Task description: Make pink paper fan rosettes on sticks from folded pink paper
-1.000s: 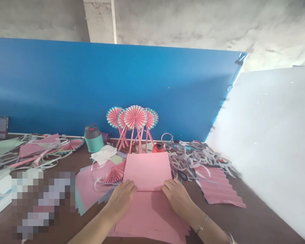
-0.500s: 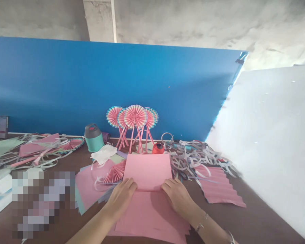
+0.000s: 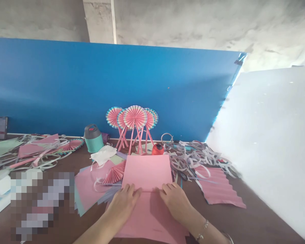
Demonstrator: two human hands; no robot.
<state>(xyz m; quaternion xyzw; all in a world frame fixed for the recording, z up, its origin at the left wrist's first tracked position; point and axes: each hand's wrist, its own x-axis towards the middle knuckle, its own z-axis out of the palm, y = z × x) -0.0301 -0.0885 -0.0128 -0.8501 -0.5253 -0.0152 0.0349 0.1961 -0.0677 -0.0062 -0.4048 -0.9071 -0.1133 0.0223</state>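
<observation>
A pink paper sheet (image 3: 147, 171) lies in front of me, with a fold line running across it between my hands. My left hand (image 3: 125, 202) grips the sheet at the left end of this crease, thumb pointing inward. At the right end, my right hand (image 3: 175, 202) holds the paper the same way, fingers curled over the fold. More pink paper (image 3: 152, 222) spreads beneath, toward me. Just left of the sheet's far part sits a pleated pink paper fan (image 3: 115, 173). A red thread spool (image 3: 158, 149) stands behind the far edge.
Several round pink paper fans (image 3: 135, 117) on sticks stand at the back, beside a teal-and-grey flask (image 3: 94, 139). Stacked coloured paper (image 3: 88, 186) lies left. Curled paper strips (image 3: 203, 154) and a wavy pink sheet (image 3: 220, 186) are right. A blue partition (image 3: 66, 81) closes the back.
Both hands have slid slightly toward me along the pink sheet, and their thumbs have come closer together at the crease. More of the sheet's far part shows.
</observation>
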